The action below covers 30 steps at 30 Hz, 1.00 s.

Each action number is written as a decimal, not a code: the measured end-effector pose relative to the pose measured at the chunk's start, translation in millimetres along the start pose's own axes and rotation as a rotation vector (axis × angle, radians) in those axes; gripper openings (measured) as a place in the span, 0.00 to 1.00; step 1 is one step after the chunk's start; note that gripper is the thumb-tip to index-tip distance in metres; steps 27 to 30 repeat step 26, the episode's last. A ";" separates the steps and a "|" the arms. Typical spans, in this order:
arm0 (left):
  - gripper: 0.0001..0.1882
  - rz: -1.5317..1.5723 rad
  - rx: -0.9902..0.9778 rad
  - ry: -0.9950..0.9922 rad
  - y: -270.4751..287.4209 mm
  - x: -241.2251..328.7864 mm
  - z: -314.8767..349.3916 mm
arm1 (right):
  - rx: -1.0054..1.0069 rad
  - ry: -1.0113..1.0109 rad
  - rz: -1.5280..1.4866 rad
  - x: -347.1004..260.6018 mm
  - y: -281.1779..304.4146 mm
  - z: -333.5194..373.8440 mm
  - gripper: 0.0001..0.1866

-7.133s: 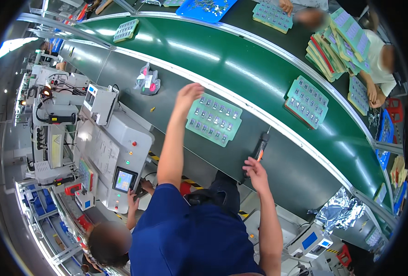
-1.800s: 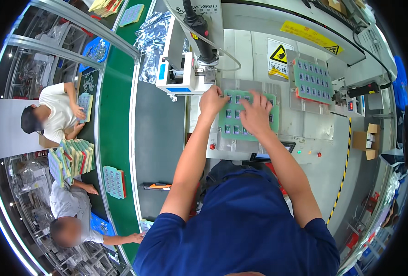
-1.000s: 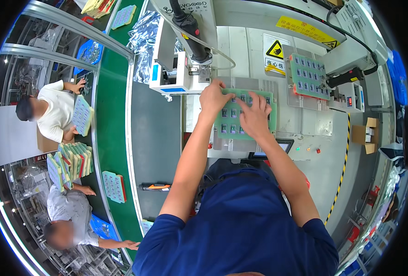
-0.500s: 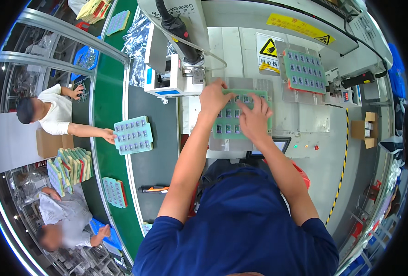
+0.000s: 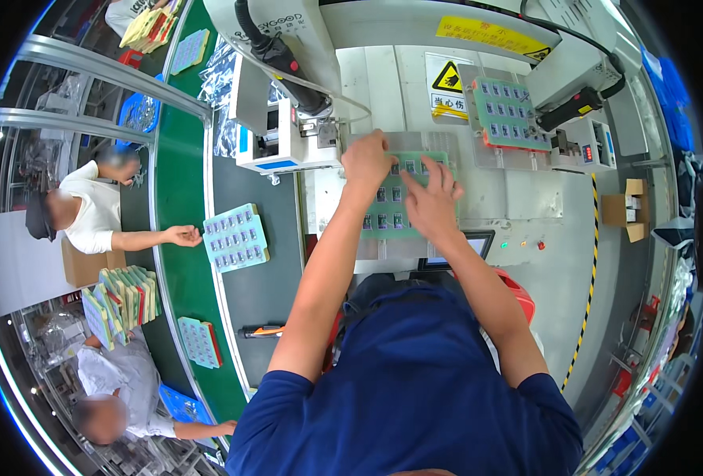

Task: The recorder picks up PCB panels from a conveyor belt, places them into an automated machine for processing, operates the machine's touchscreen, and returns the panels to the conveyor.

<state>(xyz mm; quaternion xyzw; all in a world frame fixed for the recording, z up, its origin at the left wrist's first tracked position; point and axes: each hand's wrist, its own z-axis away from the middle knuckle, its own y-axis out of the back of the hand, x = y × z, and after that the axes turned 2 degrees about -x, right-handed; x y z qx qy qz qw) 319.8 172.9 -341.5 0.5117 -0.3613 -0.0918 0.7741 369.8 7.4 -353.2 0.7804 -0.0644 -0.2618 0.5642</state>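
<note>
A pale green tray (image 5: 411, 226) with rows of small dark rectangular parts lies on a clear plate (image 5: 446, 143) in front of me. My left hand (image 5: 369, 165) rests over its upper left corner, fingers partly bent and apart, tips by the top row; I see nothing held in it. Over the tray's right side is my right hand (image 5: 433, 198), fingers spread. Its index finger reaches toward the parts in the upper rows and hides some of them. Whether the fingertips press on a part is too small to tell.
Machine heads with black cylinders stand at the left (image 5: 296, 79) and right (image 5: 573, 109). A second green tray (image 5: 512, 115) sits on another clear plate. Leftward runs a green conveyor (image 5: 181, 270), with a loaded tray (image 5: 236, 238) at its edge and two co-workers beyond. A small screen (image 5: 470, 247) is near my right forearm.
The view has shifted slightly. My hands stay over the tray, with small finger movements. A co-worker's hand has let go of the tray beside the conveyor; the other co-worker's arm now stretches toward me.
</note>
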 end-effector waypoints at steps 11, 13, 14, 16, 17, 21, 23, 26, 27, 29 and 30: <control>0.18 0.003 0.050 -0.270 -12.1 9.1 10.0 | 0.017 -0.051 0.028 21.3 7.4 -4.3 0.18; 0.18 -0.006 0.069 -0.252 -15.1 6.7 5.0 | -0.002 -0.045 0.031 22.7 5.7 -2.6 0.18; 0.17 -0.017 0.088 -0.234 -14.6 6.5 3.1 | -0.021 -0.039 0.033 22.3 5.3 -2.6 0.18; 0.17 -0.017 0.099 -0.207 -14.4 7.0 0.5 | -0.025 -0.032 0.049 20.9 6.8 -1.7 0.18; 0.18 -0.016 0.112 -0.182 -12.7 8.8 -0.2 | -0.028 -0.024 0.067 20.1 7.7 -1.2 0.19; 0.18 -0.025 0.073 -0.159 -7.0 14.1 -4.5 | -0.018 -0.005 0.092 19.4 5.5 0.5 0.20; 0.18 -0.035 0.074 -0.156 -6.5 15.4 -4.8 | -0.017 0.009 0.103 19.5 6.9 0.4 0.20; 0.18 -0.057 0.077 -0.164 -9.5 13.4 -5.2 | -0.034 -0.004 0.088 20.7 4.8 2.1 0.20; 0.18 -0.057 0.077 -0.164 -9.5 13.4 -5.2 | -0.034 -0.004 0.088 20.7 4.8 2.1 0.20; 0.18 -0.057 0.077 -0.164 -9.5 13.4 -5.2 | -0.034 -0.004 0.088 20.7 4.8 2.1 0.20; 0.18 -0.057 0.077 -0.164 -9.5 13.4 -5.2 | -0.034 -0.004 0.088 20.7 4.8 2.1 0.20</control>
